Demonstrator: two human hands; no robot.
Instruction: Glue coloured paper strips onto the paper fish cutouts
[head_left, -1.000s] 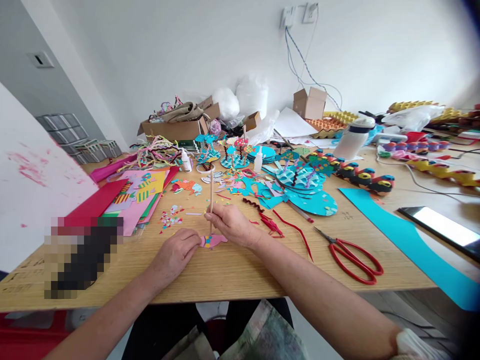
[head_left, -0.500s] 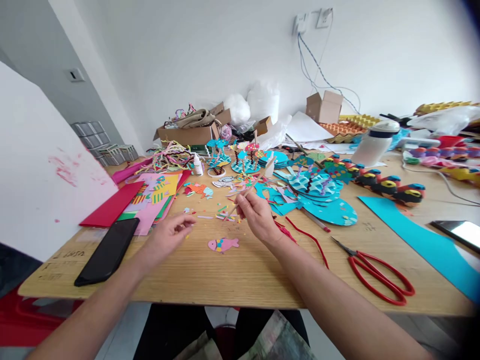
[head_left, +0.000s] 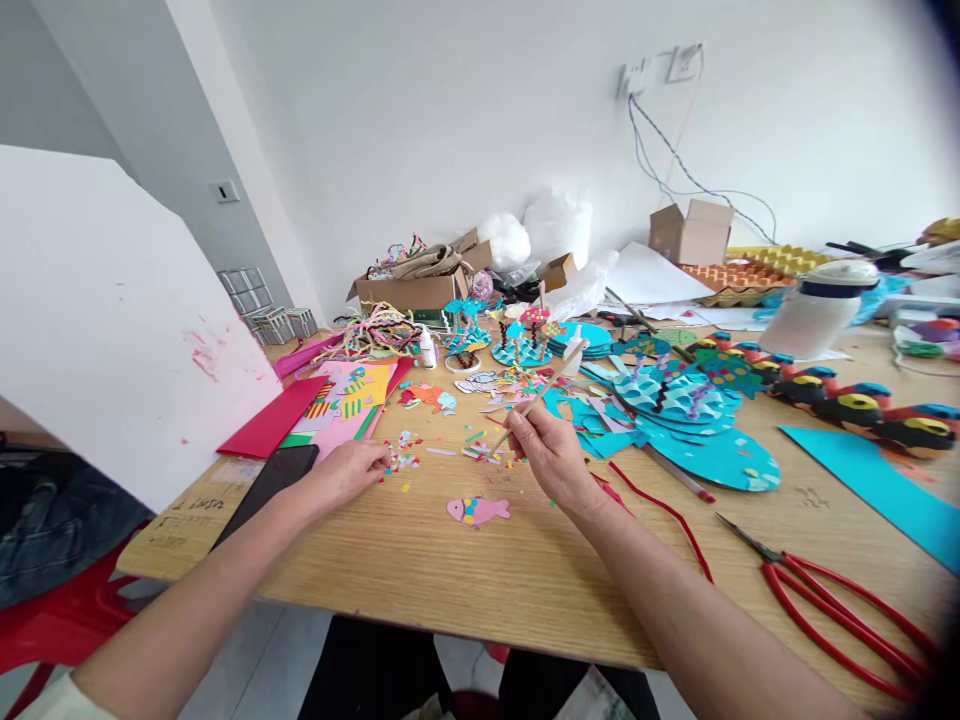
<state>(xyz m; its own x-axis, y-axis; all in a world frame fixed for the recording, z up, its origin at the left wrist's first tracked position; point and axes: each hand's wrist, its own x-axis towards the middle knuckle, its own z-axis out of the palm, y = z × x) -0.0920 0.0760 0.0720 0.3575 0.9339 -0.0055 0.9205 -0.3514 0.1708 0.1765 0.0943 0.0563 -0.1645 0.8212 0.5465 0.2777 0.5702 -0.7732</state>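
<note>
My right hand point(head_left: 553, 452) grips a thin wooden stick point(head_left: 551, 385), whose lower end points down at thin paper strips point(head_left: 480, 452) on the table. My left hand point(head_left: 349, 478) rests low, fingertips drawn together at the edge of a small heap of coloured paper scraps point(head_left: 405, 450). Whether a scrap is between those fingers is hidden. A pink paper fish point(head_left: 487, 511) with blue and yellow dots on its body lies flat between the hands, nearer the table's front edge, touched by neither.
Red-handled scissors point(head_left: 832, 610) and a red pipe cleaner point(head_left: 667, 510) lie to the right. A black phone point(head_left: 266, 490) is partly under my left forearm. Coloured paper sheets point(head_left: 352, 400), a glue bottle point(head_left: 427, 348) and blue paper crafts point(head_left: 675, 400) stand farther back.
The view has turned left. My left hand has moved left over the table to the scrap heap, its fingers drawn closer together. My right hand still holds the stick, now more upright.
</note>
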